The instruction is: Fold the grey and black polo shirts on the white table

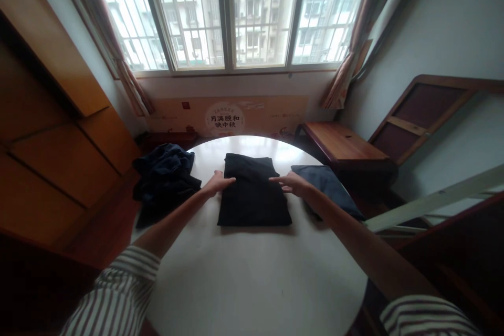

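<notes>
A folded black garment (254,205) lies flat in a neat rectangle on the white round table (255,278). My left hand (216,184) is at its left edge, fingers stretched onto the cloth and the thumb raised apart. At the opposite edge, my right hand (294,184) reaches in with one finger extended over the fabric and the others loosely bent. Neither hand visibly grips the cloth. To the left is a crumpled heap of dark clothes (167,176), navy and black. A folded dark blue-grey garment (328,189) rests at the right, partly behind my right forearm.
Beyond the table, a wooden side table (342,142) stands at the right near a folded wooden frame (425,110) against the wall. Orange-brown cabinets (51,178) line the left. A printed banner (252,113) runs under the window (228,16).
</notes>
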Demonstrator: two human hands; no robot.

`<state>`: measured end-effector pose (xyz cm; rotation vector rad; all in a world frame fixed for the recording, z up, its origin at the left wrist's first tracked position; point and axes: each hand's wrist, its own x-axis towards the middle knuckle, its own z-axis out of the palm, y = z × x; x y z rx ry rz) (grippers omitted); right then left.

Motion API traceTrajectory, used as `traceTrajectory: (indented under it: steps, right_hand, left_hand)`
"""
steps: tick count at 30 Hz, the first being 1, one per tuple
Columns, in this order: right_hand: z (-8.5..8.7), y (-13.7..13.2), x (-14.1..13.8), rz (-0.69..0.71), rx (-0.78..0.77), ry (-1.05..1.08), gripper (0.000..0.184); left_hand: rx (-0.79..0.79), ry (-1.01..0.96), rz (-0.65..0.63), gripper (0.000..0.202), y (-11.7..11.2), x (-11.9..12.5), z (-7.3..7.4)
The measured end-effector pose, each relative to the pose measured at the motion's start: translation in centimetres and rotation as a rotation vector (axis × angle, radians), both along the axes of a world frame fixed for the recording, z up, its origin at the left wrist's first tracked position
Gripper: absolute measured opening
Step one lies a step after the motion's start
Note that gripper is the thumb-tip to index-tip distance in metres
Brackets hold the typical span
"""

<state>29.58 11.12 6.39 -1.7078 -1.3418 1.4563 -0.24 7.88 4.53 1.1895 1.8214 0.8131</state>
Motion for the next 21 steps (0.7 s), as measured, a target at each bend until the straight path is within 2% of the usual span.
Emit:
traceTrajectory:
  steps: [5,9,12,14,18,21]
  right_hand:
    - [0.5,0.5,-1.5,0.058,-0.136,0.093,0.029]
    - [0.3,0.3,-2.3,0.081,-0.121,0.130,0.025]
    - [0.3,0.1,-2.3,0.086,-0.059,0.176,0.020]
    - [0.4,0.0,-2.2,0.085,-0.030,0.207,0.025]
    - [0.8,-0.9,-2.2,0.031,0.038,0.235,0.054]
    - [1.2,-3.1,-1.8,-0.019,0.151,0.265,0.077]
  left_hand:
    - [-0.030,-0.139,-0.013,0.038,0.3,0.5,0.0]
    - [0.054,-0.209,-0.044,0.028,0.3,0.4,-0.7]
    - [0.104,-0.234,-0.030,0.030,0.3,-0.1,-1.2]
    - [0.121,-0.246,-0.004,0.036,0.3,-0.3,-1.3]
    - [0.161,-0.279,0.047,0.071,-0.2,-0.2,-1.1]
    - [0.260,-0.331,0.006,0.073,-2.0,0.0,-0.3]
